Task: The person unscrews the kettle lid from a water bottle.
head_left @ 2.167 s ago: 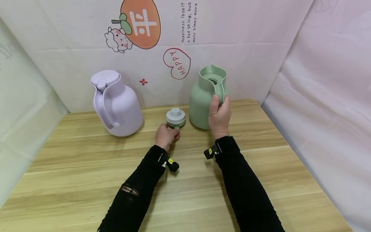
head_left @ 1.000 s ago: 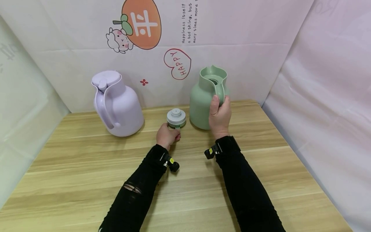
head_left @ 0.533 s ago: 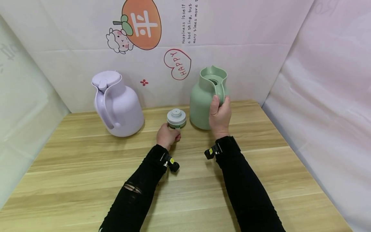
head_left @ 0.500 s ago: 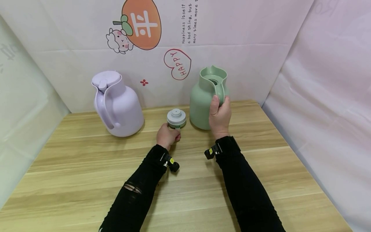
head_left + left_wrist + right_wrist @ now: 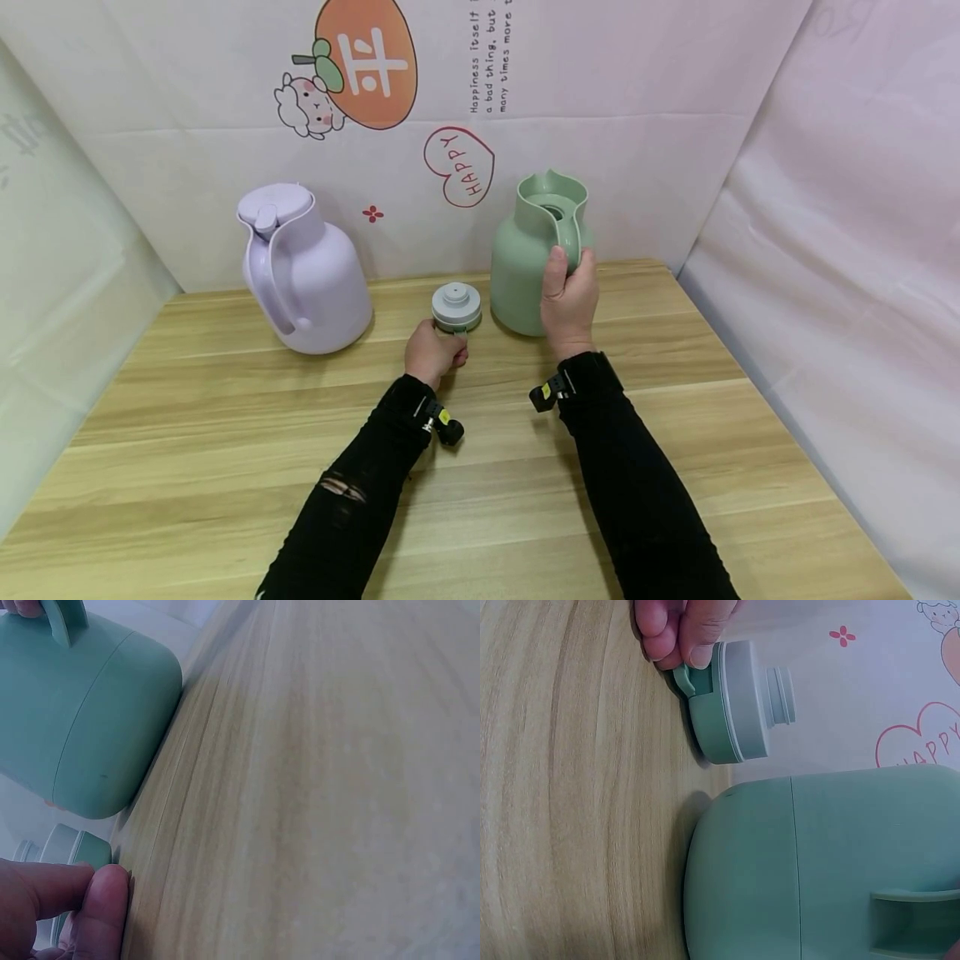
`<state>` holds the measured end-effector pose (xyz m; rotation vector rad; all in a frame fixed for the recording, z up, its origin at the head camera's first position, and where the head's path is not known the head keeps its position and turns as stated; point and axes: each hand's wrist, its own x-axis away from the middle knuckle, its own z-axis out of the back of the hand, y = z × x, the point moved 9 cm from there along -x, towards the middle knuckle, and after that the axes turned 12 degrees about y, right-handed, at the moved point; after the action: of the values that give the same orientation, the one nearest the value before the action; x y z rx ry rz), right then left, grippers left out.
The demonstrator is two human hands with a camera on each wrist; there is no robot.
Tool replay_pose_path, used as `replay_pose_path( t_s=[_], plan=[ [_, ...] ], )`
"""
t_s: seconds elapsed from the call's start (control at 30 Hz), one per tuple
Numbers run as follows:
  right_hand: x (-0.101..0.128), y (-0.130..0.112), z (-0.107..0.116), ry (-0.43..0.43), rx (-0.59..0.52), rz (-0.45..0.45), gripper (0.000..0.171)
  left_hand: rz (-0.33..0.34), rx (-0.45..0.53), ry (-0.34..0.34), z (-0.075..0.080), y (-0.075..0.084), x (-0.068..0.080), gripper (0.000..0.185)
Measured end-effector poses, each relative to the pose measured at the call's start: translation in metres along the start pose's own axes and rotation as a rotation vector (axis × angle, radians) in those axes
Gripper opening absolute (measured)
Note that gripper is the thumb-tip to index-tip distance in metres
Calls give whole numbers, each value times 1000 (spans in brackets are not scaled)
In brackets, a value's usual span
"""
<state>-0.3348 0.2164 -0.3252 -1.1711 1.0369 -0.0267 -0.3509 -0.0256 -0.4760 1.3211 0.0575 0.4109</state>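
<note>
The backdrop (image 5: 637, 75) bears a heart reading "HAPPY" (image 5: 458, 165) and the lines "Happiness itself a bad thing, but many times more". The left hand (image 5: 433, 352) pinches the green tab of the lid (image 5: 456, 306), which stands on the table (image 5: 225, 433) just left of the green jug (image 5: 525, 267). The right hand (image 5: 567, 298) grips that jug's handle; its mouth is uncovered. A lilac jug (image 5: 303, 271) stands well apart, left. Nothing has moved since the earlier frames.

Both hands curled closed, left (image 5: 433, 353) low, right (image 5: 568, 297) raised.
</note>
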Motion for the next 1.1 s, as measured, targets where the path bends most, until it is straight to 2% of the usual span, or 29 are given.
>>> replay_pose_path(
  t_s=[0.27, 0.43, 0.57, 0.67, 0.8, 1.0, 1.1],
  plan=[
    [-1, -1, 0, -9, 5, -19, 57, -9, 21, 3, 2, 1, 2, 79],
    [0, 1, -1, -58, -25, -73, 50, -3, 42, 0, 3, 0, 3, 84],
    [2, 4, 0, -91, -36, -129, 47, -52, 21, 3, 9, 4, 6, 88],
    [4, 2, 4, -91, -30, -143, 51, -163, -74, 35, 23, 16, 14, 86],
    [5, -3, 11, -73, -10, -128, 55, -358, -186, 109, 49, 43, 32, 76],
    [6, -14, 23, -22, 30, -53, 60, -627, -152, 212, 91, 85, 72, 62],
    [7, -23, 29, 28, 76, 16, 66, -775, -133, 272, 111, 103, 92, 57]
  ],
)
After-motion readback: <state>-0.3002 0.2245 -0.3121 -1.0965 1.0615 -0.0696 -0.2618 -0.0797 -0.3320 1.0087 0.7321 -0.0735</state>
